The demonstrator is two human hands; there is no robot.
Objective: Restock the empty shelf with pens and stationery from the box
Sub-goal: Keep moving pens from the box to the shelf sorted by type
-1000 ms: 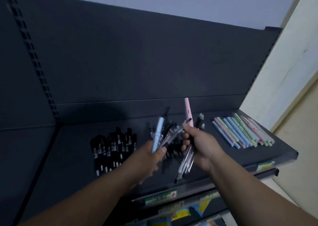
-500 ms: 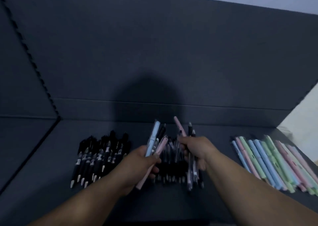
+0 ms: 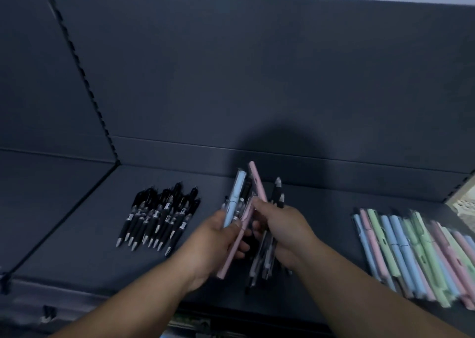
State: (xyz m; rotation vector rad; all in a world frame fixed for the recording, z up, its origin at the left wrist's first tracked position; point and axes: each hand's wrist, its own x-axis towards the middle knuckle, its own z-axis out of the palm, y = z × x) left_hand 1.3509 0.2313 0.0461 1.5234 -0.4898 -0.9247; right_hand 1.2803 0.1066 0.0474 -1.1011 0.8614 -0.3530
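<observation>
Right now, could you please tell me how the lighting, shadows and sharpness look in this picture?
Head view: dim bluish light. Head view: a broad shadow darkens the back panel above the hands. Head view: the left hand, the right hand and the pens they grip look slightly soft; the slotted rail leans from wide-angle distortion.

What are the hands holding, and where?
Left hand grips a blue pen by its lower part and a pink pen mid-barrel; right hand grips a bunch of dark pens around their middles.

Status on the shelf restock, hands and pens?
Left hand grips blue pen and pink pen. Right hand grips mixed pen bundle. Black pens left, pastel pens right, on shelf. Spot beneath hands hidden.
</observation>
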